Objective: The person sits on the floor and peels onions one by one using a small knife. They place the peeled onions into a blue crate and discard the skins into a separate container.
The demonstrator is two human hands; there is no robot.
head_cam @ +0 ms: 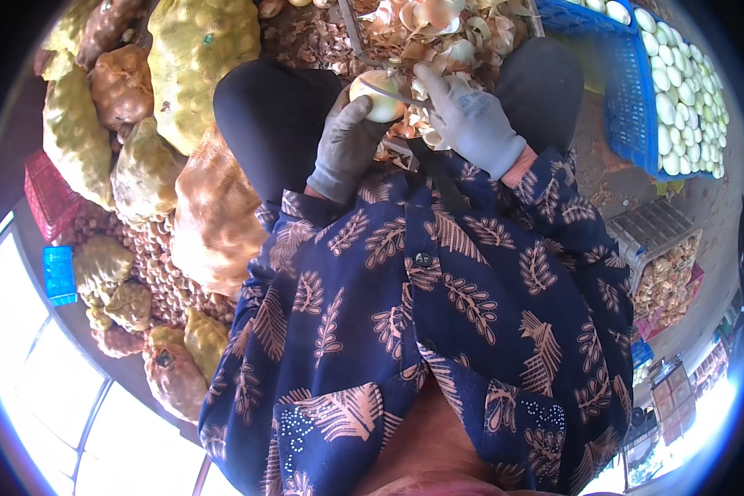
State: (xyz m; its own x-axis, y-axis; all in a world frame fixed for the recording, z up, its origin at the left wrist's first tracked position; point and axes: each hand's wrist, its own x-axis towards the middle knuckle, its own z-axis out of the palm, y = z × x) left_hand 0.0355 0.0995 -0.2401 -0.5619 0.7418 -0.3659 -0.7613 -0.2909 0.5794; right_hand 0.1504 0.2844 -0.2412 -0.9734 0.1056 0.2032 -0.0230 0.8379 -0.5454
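My left hand (351,139), in a grey work glove, holds a pale, partly peeled onion (381,99) from below and the side, thumb on its face. A thin curved knife blade (392,93) lies across the onion's upper part. My right hand (471,118), in a light grey glove bearing faded print, is closed around the knife's other end; its handle is hidden by the fingers. Beneath and beyond both hands, between my knees, is a heap of dry onion skins (446,31).
Mesh sacks of onions (204,68) stand at the left, with loose small onions (155,254) and a red crate (49,195). At the right is a blue crate (629,111) of peeled onions. Below it sits a grey crate (651,229) by more skins.
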